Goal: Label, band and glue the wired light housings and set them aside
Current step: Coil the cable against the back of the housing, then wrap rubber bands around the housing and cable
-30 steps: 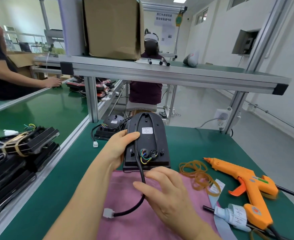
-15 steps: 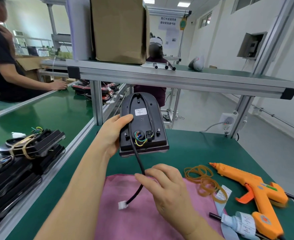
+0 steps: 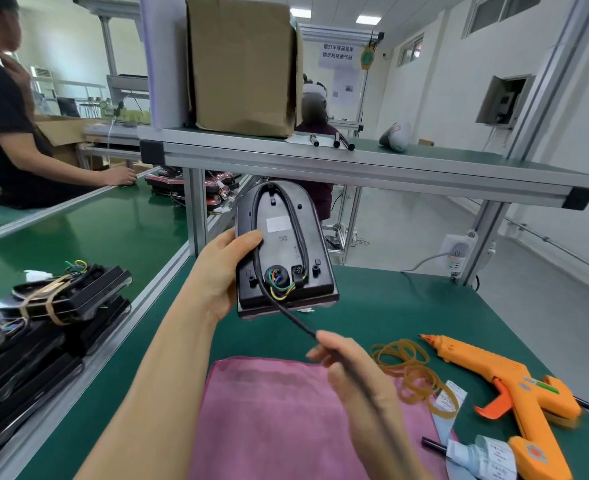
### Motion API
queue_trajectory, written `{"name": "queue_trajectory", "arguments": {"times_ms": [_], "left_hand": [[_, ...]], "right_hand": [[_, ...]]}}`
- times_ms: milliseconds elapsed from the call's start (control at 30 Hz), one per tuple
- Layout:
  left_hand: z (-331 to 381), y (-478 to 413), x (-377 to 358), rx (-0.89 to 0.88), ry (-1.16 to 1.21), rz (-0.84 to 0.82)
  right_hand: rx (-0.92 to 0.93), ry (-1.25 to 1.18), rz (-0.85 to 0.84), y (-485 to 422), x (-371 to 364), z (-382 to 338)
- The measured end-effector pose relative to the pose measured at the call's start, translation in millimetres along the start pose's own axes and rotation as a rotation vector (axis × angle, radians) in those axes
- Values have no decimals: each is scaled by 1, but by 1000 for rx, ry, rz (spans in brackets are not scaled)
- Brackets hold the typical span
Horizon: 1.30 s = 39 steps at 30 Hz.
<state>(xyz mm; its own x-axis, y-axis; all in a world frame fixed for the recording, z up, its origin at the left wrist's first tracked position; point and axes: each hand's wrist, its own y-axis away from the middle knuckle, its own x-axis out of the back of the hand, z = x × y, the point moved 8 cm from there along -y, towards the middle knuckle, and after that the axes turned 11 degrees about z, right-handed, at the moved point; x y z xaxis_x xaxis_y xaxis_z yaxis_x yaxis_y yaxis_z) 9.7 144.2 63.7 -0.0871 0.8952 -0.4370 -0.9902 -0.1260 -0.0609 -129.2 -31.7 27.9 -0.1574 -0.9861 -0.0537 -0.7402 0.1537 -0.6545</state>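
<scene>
One housing (image 3: 282, 251) is held up off the bench (image 3: 407, 306), back face to camera, above the pink cloth (image 3: 286, 410). Left hand (image 3: 223, 275) is wrapped round its left edge, thumb laid on the back; black cable (image 3: 293, 317) is pinched in the curled fingers of the right hand (image 3: 351, 368), just below the housing. Shell judged rigid moulded plastic, light, matte, rounded top, flat base: best gripped by the edges. Cable judged flexible, rubbery; thin coloured wires (image 3: 279, 289) look fragile where the shell is left, so tugging there is to be avoided. Rubber bands (image 3: 407, 372) and orange glue gun (image 3: 504, 386) lie at right
</scene>
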Motion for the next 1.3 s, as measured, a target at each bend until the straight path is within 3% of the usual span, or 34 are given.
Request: {"name": "queue_trajectory", "arguments": {"times_ms": [67, 100, 233, 333, 533, 733, 867, 1100, 1233, 1300], "left_hand": [[-1, 4, 0, -27, 0, -7], [-2, 7, 0, -41, -5, -13], [-5, 21, -3, -110, -26, -47], [-13, 37, -7, -138, -48, -103], [-43, 65, -13, -82, -116, -171], [-64, 84, -18, -34, -149, -205], [-71, 92, -22, -25, -185, -216], [-85, 104, -22, 6, -169, -202], [-95, 107, -18, 48, -177, -230], [-100, 109, -17, 66, -189, -254]], "right_hand": [[-483, -396, 231, 9, 5, 28], [-634, -510, 298, 14, 4, 37], [-845, -546, 450, 12, 16, 41], [-819, -390, 508, 5, 33, 43], [-516, 5, 545, -25, 64, 28], [-157, 354, 254, -36, 52, -7], [-77, 397, 218, -35, 48, -11], [-303, 179, 247, -24, 52, 11], [-692, -202, 125, -13, 48, 37], [-818, -275, 14, -7, 46, 42]]}}
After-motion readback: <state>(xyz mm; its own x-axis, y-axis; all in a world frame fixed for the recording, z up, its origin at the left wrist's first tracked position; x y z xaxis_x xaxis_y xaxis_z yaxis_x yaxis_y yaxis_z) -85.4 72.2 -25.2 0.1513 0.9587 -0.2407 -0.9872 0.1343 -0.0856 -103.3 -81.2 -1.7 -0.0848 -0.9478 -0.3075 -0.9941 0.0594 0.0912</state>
